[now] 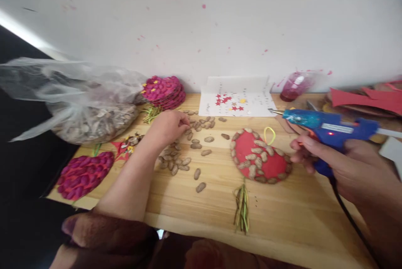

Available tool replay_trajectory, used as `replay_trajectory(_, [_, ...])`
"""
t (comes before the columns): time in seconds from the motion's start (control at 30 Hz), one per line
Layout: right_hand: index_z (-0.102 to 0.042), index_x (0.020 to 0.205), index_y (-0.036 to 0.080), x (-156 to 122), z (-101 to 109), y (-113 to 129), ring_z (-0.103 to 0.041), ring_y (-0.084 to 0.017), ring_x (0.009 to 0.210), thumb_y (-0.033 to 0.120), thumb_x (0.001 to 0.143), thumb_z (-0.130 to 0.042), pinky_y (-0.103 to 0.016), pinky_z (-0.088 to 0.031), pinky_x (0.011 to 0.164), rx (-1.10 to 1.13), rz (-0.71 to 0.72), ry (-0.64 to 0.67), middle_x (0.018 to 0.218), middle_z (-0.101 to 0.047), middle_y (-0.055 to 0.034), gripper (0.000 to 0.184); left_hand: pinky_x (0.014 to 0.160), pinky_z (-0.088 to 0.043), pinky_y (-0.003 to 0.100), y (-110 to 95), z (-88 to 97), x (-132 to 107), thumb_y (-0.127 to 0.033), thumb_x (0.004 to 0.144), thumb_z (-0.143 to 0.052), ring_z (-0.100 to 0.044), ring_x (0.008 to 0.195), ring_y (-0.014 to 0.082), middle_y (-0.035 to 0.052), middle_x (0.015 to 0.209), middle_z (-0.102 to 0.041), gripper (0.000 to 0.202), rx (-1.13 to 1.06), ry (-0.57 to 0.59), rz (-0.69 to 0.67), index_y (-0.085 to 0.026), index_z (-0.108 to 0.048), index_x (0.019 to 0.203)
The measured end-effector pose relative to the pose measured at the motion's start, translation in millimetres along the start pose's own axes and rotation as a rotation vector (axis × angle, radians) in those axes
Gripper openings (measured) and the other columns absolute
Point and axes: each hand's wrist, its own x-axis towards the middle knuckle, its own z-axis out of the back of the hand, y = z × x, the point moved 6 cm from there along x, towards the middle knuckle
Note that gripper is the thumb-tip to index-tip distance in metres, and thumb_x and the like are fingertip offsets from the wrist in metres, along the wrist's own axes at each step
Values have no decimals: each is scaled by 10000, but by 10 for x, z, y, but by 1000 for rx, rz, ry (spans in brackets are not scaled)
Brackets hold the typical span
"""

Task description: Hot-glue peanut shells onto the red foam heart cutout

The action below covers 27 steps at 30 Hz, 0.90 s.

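Observation:
My right hand (354,168) is wrapped round the grip of a blue hot glue gun (329,124), whose metal nozzle points left and whose red light is lit. A glue stick pokes out of its back. Below and left of the nozzle lies a red heart-shaped piece (245,149) with peanuts round its edge and across its middle. It has a yellow loop (269,135) and a green tassel (241,210). My left hand (169,126) is down among loose peanuts (196,146), fingers curled together; what they hold, if anything, is hidden.
A plastic bag of peanut shells (94,120) stands at the left, beside stacked magenta peanut pieces (165,91). Another magenta piece (86,175) lies near the left edge. White paper (207,97) with small stars, a pink-stained cup (293,87) and red cutouts (361,101) lie along the wall.

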Motion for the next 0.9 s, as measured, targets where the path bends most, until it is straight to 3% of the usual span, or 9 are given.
replay_trajectory(0.1, [-734,770,244,-18,-90,116,-658,-211,632,487,749,-838,-314,-459,475,79,-4,25,734,-716,-67,266,625,-416,323,9,-17,17,-204,765,-674,-622,634,216,26,694,-732,102,31,1,10,-246,-767,765])
replay_trajectory(0.33, [-694,794,197,-38,-93,141,-647,-174,685,432,765,-821,-270,-433,497,128,-20,-3,751,-697,-39,269,644,-370,307,-39,64,-55,-271,820,-676,-565,590,163,-12,629,-671,129,34,-19,82,-217,-793,815])
replay_trajectory(0.47, [-669,826,192,-31,-113,140,-638,-166,717,412,809,-785,-271,-430,533,143,-16,18,757,-675,-27,250,587,-392,295,-247,80,-166,-395,810,-703,-548,546,152,-12,614,-684,205,-165,-34,107,-216,-801,837])
replay_trajectory(0.6, [-635,792,191,-5,-137,110,-607,-156,705,382,825,-766,-280,-418,564,147,5,60,740,-658,-17,233,628,-480,278,-765,-99,-299,-318,796,-722,-627,627,160,-10,727,-753,105,-394,91,-68,-258,-806,813])
replay_trajectory(0.7, [-601,744,196,0,-158,89,-560,-133,668,354,856,-731,-294,-416,623,147,4,89,721,-648,-5,233,756,-518,289,-1109,-184,-376,-232,818,-709,-688,781,176,-9,861,-781,93,-379,101,-224,-262,-795,805])
replay_trajectory(0.9, [-603,706,199,-2,-170,84,-551,-140,685,336,867,-712,-318,-423,699,175,25,117,711,-630,1,238,791,-504,301,-1376,-242,-375,-182,890,-673,-674,814,181,23,870,-748,115,-176,77,-465,-221,-771,843])
